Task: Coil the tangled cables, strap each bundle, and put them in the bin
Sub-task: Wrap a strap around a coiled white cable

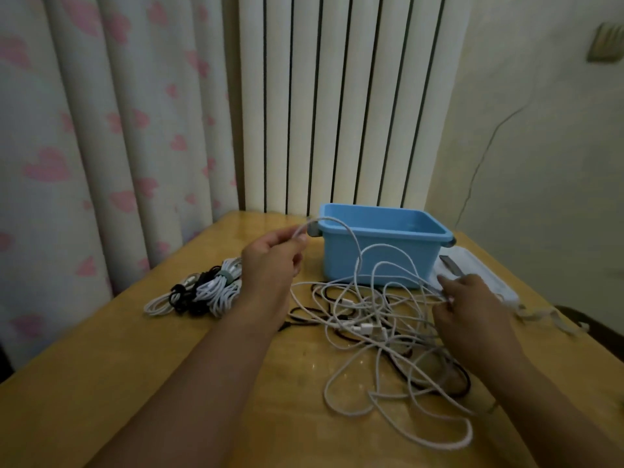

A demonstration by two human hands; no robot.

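Observation:
A tangle of white and black cables (378, 329) lies on the wooden table (135, 366) in front of a blue plastic bin (368, 258). My left hand (270, 261) is raised left of the bin and pinches one end of a white cable (341, 228) that arcs down into the tangle. My right hand (469, 305) sits at the right side of the tangle and grips white strands there. Several coiled bundles (209, 288), white and black, one with a grey strap, lie to the left.
A white power strip (486, 275) with a cord lies right of the bin, near the table's right edge. A radiator (337, 103) and a curtain with pink hearts (101, 130) stand behind the table. The bin looks empty inside.

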